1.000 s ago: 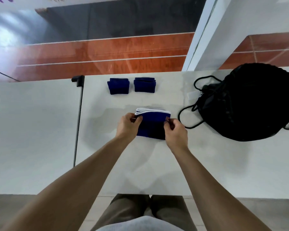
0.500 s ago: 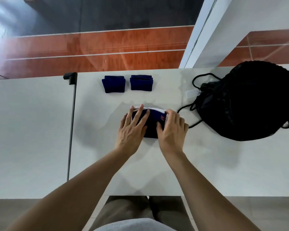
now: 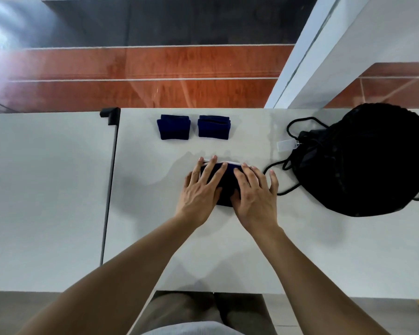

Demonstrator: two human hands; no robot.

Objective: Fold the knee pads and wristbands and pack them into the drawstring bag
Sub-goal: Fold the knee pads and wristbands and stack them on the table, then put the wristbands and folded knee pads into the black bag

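Navy knee pad (image 3: pixel 228 183) is pinned under flat left hand (image 3: pixel 198 191) & right hand (image 3: pixel 255 197); fold prob gets sprung if lifted to 3 o'clock bag (image 3: pixel 363 163).

We see both bare forearms reach forward and converge. The left hand (image 3: pixel 198 192) and right hand (image 3: pixel 254 199) lie palm down, side by side, thumbs close together. All fingers are straight and slightly spread, and the right little finger splays outward.
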